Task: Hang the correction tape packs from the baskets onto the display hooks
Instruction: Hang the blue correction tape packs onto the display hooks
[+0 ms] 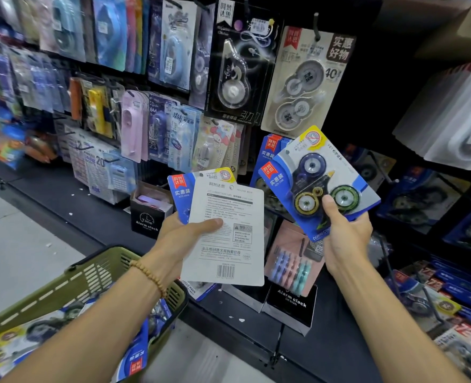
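Observation:
My left hand grips a small stack of correction tape packs; the front one shows its white printed back with a barcode, and a blue pack peeks out behind it. My right hand holds one blue correction tape pack face up, tilted, thumb on the blister with three tape rolls. It hovers in front of matching blue packs hanging on a display hook. A green basket at the lower left holds more blue packs.
The black pegboard wall carries many hanging stationery packs, including a grey two-roll pack and a black one. Black alarm clock boxes stand on the shelf below. More blue packs fill the shelves at right. Grey floor lies to the left.

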### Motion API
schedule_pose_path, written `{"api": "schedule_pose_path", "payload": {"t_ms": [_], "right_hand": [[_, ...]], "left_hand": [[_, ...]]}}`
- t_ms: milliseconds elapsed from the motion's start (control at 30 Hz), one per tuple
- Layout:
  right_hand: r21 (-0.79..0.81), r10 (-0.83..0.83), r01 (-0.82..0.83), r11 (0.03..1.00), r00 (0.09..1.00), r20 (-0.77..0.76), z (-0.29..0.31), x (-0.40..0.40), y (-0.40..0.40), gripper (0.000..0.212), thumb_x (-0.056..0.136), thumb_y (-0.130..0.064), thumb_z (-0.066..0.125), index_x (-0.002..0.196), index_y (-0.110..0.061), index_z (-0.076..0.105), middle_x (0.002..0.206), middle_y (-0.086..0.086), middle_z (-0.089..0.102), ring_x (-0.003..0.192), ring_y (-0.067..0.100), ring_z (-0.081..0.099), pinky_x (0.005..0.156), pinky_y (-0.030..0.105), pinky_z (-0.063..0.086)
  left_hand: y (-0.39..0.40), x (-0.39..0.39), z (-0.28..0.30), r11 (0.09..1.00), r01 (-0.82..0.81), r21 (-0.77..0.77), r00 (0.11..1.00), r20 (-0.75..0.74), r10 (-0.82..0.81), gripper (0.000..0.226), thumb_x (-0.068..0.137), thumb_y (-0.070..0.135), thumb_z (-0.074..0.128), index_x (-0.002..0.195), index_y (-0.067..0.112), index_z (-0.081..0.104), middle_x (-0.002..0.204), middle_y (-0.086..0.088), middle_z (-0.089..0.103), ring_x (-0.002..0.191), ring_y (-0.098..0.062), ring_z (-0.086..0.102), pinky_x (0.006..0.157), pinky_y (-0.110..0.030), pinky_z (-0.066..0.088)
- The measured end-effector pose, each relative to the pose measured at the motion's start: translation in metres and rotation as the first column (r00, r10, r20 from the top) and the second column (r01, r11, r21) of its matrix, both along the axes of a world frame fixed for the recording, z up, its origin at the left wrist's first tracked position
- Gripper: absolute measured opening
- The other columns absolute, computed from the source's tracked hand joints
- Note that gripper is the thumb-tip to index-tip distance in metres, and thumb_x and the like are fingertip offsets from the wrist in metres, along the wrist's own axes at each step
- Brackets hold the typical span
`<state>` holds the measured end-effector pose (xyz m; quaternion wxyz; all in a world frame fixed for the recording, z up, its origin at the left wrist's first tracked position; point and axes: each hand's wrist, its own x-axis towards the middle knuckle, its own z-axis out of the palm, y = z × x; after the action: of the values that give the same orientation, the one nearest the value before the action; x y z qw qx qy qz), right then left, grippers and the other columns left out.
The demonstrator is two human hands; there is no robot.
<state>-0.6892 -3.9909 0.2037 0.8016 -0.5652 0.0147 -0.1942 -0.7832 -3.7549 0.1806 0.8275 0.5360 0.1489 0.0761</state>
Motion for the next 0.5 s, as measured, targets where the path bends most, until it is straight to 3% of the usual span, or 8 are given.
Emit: {"api": "schedule_pose_path", "payload": {"t_ms": [167, 333, 500], "right_hand": [[0.012, -0.009, 0.009, 1.0, 1.0, 0.002, 0.007, 0.002, -0.001, 0.038, 0.091, -0.011, 0.074, 0.126, -0.02, 0.061, 0.117, -0.005, 0.073, 0.108, 0.012, 0.071, 0.096, 0.044, 0.057], [-0.012, -0.068, 0.068, 0.998, 0.996, -0.051, 0.003, 0.007, -0.002, 0.041, 0.09, -0.013, 0.076, 0.128, -0.019, 0.062, 0.116, -0.006, 0.073, 0.105, 0.011, 0.071, 0.094, 0.04, 0.058], [-0.021, -0.041, 0.036, 0.999, 0.946, -0.321, -0.006, 0.024, 0.009, 0.035, 0.084, -0.028, 0.083, 0.113, -0.017, 0.067, 0.109, 0.004, 0.075, 0.092, 0.02, 0.073, 0.074, 0.04, 0.061]], "left_hand": [[-0.002, 0.0, 0.0, 1.0, 0.006, -0.015, 1.0, 0.001, -0.006, 0.023, 0.084, -0.006, 0.073, 0.104, 0.006, 0.069, 0.093, -0.009, 0.079, 0.075, -0.026, 0.077, 0.053, -0.034, 0.06], [-0.001, 0.002, -0.002, 1.0, 0.003, -0.003, 1.0, 0.001, -0.003, 0.029, 0.083, -0.002, 0.076, 0.11, 0.007, 0.069, 0.1, -0.01, 0.079, 0.085, -0.03, 0.077, 0.068, -0.042, 0.062], [-0.001, 0.003, -0.003, 1.0, 0.002, -0.019, 1.0, 0.007, -0.001, 0.032, 0.083, 0.0, 0.076, 0.113, 0.006, 0.069, 0.102, -0.011, 0.078, 0.089, -0.033, 0.076, 0.077, -0.047, 0.06]]}}
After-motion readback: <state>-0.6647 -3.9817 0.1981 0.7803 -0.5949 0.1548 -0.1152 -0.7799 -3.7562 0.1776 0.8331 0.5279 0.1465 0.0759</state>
